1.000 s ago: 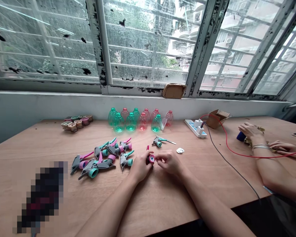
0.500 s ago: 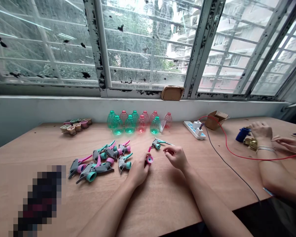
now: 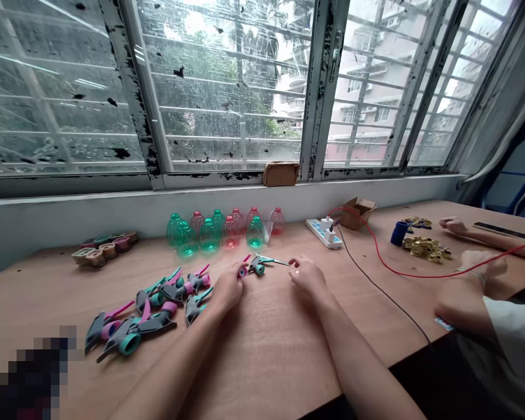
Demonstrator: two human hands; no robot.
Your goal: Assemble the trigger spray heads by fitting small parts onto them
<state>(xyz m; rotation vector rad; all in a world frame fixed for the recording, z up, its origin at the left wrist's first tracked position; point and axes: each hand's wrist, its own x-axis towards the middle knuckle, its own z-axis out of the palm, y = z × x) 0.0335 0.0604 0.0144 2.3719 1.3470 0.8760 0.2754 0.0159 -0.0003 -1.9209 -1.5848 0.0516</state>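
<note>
My left hand has its fingers wrapped around a pink-collared spray head, mostly hidden by my grip, out over the middle of the desk. Just to its right, a teal-collared spray head lies with its thin tube pointing toward the desk's right edge. My right hand is by the tip of that tube, fingers bent and close together — I cannot tell whether they touch it or pinch anything. Left of my left wrist is a pile of spray heads, grey with pink or teal collars, lying at all angles toward the left edge. Along the far edge, green and red bottles stand upright in a close group, with small pots nearer the far left corner. A white power strip and a cardboard box sit farther right along that edge. Toward the right edge, a blue cylinder stands beside gold pieces, near another person's hand.
</note>
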